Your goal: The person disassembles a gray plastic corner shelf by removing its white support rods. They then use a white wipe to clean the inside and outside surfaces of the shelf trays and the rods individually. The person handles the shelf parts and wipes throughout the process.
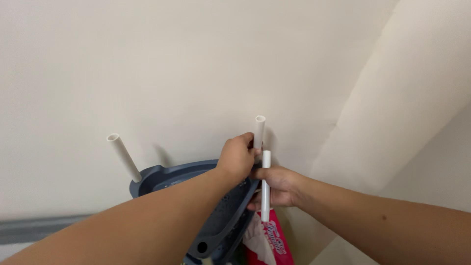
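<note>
A: Head view: two bare arms are seen reaching up toward a cream wall (196,59). What is gripped?

B: The left hand (238,158) is closed around the lower part of a white tube (259,131) that stands upright from the corner of a blue-grey rack (223,216). The tube's open top is seen above the knuckles.

A: And the other hand?

B: The right hand (277,185) is closed around a second tube (265,186), also white, held upright just beside the first and slightly lower. Its ends stick out above and below the fist. The two hands are touching, or nearly so; which cannot be told.

A: Where is the rack placed?

B: It is set against the wall, below the hands, its perforated tray tilted toward the camera. A third tube (124,158) is fitted at its far left corner, leaning a little to the left, well apart from both hands.

A: Anything else nearby?

B: A red and white packet (273,241) is seen beneath the right hand, beside the rack's lower edge. A grey strip (34,228) is seen along the wall at the lower left.
</note>
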